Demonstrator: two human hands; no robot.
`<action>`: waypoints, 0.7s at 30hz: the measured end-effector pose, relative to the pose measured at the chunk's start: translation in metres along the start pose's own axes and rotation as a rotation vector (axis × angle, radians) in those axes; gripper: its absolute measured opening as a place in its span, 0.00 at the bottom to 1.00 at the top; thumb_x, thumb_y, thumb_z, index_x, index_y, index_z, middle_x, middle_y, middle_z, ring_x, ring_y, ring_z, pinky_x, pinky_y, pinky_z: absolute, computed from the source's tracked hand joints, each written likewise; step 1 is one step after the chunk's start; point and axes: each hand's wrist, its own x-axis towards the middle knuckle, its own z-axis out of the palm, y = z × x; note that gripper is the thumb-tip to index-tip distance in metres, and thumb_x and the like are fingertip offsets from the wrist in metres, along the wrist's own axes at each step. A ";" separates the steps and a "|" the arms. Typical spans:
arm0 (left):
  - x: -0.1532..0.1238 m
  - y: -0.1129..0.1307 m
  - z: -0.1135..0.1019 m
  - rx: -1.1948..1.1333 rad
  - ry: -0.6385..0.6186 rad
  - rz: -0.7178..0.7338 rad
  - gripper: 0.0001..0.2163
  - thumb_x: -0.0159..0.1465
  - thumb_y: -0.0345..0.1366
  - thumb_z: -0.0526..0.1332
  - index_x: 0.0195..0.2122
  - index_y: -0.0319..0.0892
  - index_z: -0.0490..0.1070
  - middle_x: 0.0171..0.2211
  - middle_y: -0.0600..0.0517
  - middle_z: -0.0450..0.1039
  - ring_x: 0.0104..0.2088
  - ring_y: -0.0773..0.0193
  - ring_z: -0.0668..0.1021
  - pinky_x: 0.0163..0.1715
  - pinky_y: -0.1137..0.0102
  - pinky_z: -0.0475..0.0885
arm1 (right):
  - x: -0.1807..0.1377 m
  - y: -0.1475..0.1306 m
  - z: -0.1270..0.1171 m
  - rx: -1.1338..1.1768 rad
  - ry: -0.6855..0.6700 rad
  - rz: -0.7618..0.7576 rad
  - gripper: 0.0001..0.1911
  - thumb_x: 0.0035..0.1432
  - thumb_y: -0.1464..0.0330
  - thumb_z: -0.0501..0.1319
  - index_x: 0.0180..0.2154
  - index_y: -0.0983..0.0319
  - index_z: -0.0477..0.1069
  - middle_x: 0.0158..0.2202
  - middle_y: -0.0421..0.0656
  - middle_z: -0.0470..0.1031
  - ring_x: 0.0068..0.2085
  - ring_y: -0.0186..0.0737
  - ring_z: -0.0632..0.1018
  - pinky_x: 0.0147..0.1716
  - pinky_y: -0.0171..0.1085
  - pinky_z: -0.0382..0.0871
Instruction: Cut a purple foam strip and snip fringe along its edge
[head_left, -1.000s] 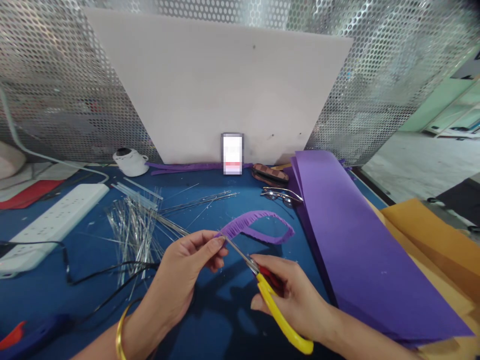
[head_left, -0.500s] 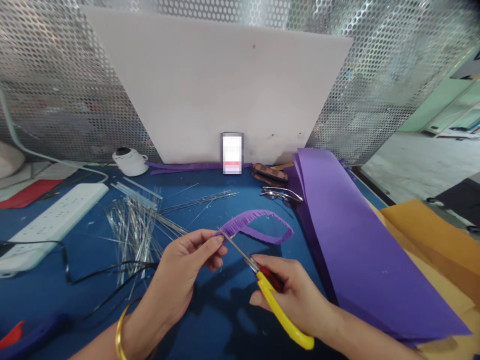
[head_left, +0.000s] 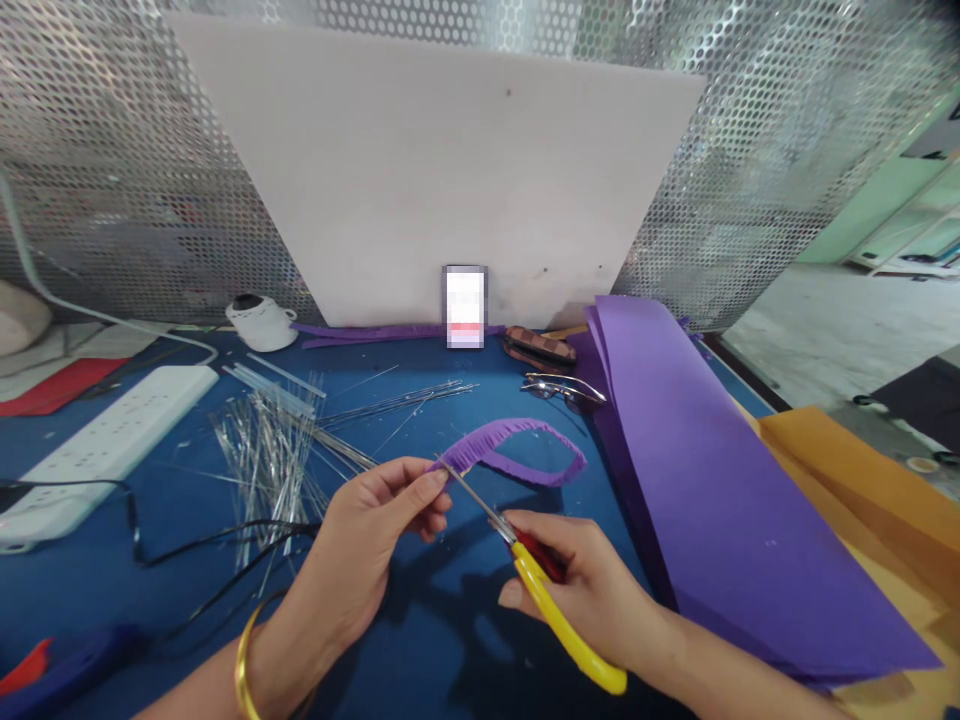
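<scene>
My left hand (head_left: 367, 545) pinches one end of a fringed purple strip (head_left: 517, 445) that loops over the blue table (head_left: 420, 640). My right hand (head_left: 592, 590) grips scissors with yellow and red handles (head_left: 559, 620). Their thin blades (head_left: 472, 495) reach up to the strip's edge right beside my left fingertips. A gold bangle (head_left: 244, 665) sits on my left wrist.
A stack of purple sheets (head_left: 697, 480) and orange sheets (head_left: 862, 480) lies to the right. Several thin silver wires (head_left: 277, 440) are spread at the left, with a white power strip (head_left: 97, 440), black cables (head_left: 202, 550), glasses (head_left: 562, 388) and a white board (head_left: 450, 170) behind.
The scissors and my right hand have shifted slightly up and left along the strip's edge. My left hand keeps its pinch.
</scene>
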 end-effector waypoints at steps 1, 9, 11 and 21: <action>0.000 0.000 0.000 -0.001 0.002 0.000 0.09 0.53 0.41 0.71 0.25 0.41 0.76 0.21 0.55 0.75 0.22 0.70 0.73 0.24 0.76 0.68 | 0.000 0.000 0.000 -0.001 0.002 -0.011 0.16 0.52 0.67 0.68 0.26 0.61 0.61 0.23 0.32 0.53 0.27 0.31 0.53 0.24 0.32 0.49; 0.000 0.003 -0.002 -0.023 -0.047 -0.011 0.08 0.54 0.40 0.70 0.24 0.41 0.76 0.21 0.56 0.74 0.22 0.70 0.72 0.24 0.77 0.67 | -0.001 0.004 0.003 0.096 -0.015 0.026 0.14 0.52 0.70 0.67 0.26 0.62 0.61 0.23 0.32 0.52 0.26 0.30 0.52 0.22 0.31 0.47; 0.000 0.004 -0.002 -0.023 -0.064 -0.011 0.09 0.55 0.40 0.70 0.24 0.41 0.76 0.21 0.56 0.74 0.22 0.70 0.72 0.24 0.77 0.67 | -0.002 0.005 0.003 0.186 -0.046 0.057 0.12 0.53 0.70 0.66 0.27 0.62 0.62 0.24 0.32 0.52 0.26 0.30 0.52 0.22 0.31 0.48; -0.001 0.001 -0.005 0.054 -0.068 0.031 0.10 0.58 0.40 0.67 0.22 0.42 0.74 0.20 0.56 0.72 0.22 0.68 0.71 0.25 0.75 0.66 | -0.001 0.000 0.002 0.158 -0.029 0.051 0.13 0.52 0.66 0.69 0.28 0.64 0.67 0.23 0.32 0.52 0.25 0.28 0.53 0.21 0.31 0.47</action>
